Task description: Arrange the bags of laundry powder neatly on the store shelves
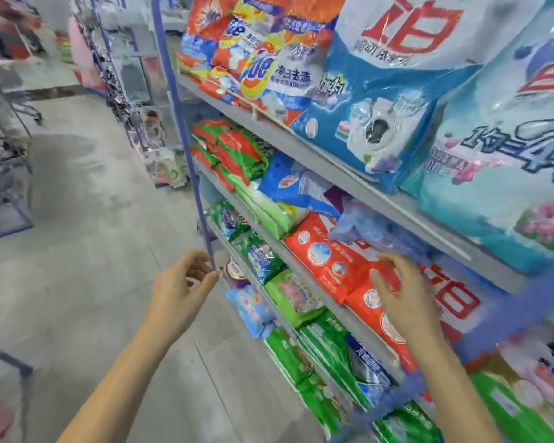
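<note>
- left hand (pixel 181 284): reached toward the aisle end of the shelving, fingers loosely bent and apart from the thumb, with nothing held between them. the fingertips lay just beside the blue upright post (pixel 186 129); contact with it could not be told.
- right hand (pixel 403 295): fingers straight and spread, clasping nothing, palm down over the red bags (pixel 325 266) on the middle shelf (pixel 298 266). blur hid whether the fingertips pressed on the bags.
- red bags: lay flat and overlapping near the front edge of the shelf, with a crumpled blue-violet bag (pixel 365 231) lying partly on top of them.
- same shelf, toward the aisle end: a stack of green-and-red bags (pixel 234 148), then a blue bag (pixel 293 183) resting on pale green bags (pixel 269 215).
- top shelf (pixel 301 145): orange-and-yellow bags (pixel 237 49) at the aisle end, a large blue-and-white bag (pixel 378 100) beside them, and a large pale teal bag (pixel 506 161) nearest the camera, all standing upright or leaning.
- lower shelves: green bags (pixel 317 356) packed in rows, with a light blue bag (pixel 253 306) jutting out past the shelf front.
- grey tiled floor (pixel 93 251): ran along the aisle to the left of the shelving.
</note>
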`<state>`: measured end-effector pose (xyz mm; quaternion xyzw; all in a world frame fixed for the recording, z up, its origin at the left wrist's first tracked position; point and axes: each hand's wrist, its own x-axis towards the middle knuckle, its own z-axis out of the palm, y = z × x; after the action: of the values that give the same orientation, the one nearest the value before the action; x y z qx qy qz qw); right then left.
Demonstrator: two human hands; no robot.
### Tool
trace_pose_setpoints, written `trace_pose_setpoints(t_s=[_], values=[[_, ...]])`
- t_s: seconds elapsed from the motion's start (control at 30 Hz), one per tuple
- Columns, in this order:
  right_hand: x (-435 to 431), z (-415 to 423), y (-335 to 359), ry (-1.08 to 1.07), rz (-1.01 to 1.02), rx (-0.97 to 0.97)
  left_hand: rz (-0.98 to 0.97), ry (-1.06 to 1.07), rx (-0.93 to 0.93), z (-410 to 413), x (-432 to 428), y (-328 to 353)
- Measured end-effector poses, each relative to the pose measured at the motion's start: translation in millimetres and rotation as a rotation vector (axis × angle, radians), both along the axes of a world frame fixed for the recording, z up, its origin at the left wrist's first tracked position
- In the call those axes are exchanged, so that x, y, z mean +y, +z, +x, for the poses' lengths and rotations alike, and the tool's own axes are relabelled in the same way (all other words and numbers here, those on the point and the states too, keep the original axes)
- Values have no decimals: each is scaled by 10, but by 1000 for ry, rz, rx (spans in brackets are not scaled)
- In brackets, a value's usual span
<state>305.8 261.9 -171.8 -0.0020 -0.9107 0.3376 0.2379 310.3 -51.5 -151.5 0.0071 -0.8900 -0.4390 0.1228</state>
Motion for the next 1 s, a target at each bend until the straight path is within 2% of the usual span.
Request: trace_pose_setpoints(t_s=[0.2, 0.33, 0.43, 0.5, 0.53, 0.6, 0.67, 0.73, 0.93, 1.0], values=[[-31, -882, -103, -204, 244, 11, -29, -3, -43, -703, -103, -90], [-121, -1307, -127, -207, 266, -198, -53, -61, -60, -1239, -215, -176], [-67, -1459, -339, -269, 399, -298, -57, -152, -74, -1592, -247, -213], [-79, -1466, -378, -326, 342, -402, -79, -250, -71, -1879, -284, -228], [-106, -1469, -362, -396, 229, -406, -95, -300, -70, -2020, -303, -226], [-123, -1460, -347, -556, 119, -322, -123, -390, -64, -2260, -341, -238], [-197, -1426, -284, -679, 197, -149, -129, -478, -68, -2470, -364, -277], [-270, -1327, -236, -749, 135, -93, -112, -572, -78, -2648, -360, -326], [-789, -780, 39, -689, -224, 198, -65, -859, -152, -2778, -87, -457], [-950, -595, 85, -706, -340, 220, -14, -975, -215, -2648, 51, -471]])
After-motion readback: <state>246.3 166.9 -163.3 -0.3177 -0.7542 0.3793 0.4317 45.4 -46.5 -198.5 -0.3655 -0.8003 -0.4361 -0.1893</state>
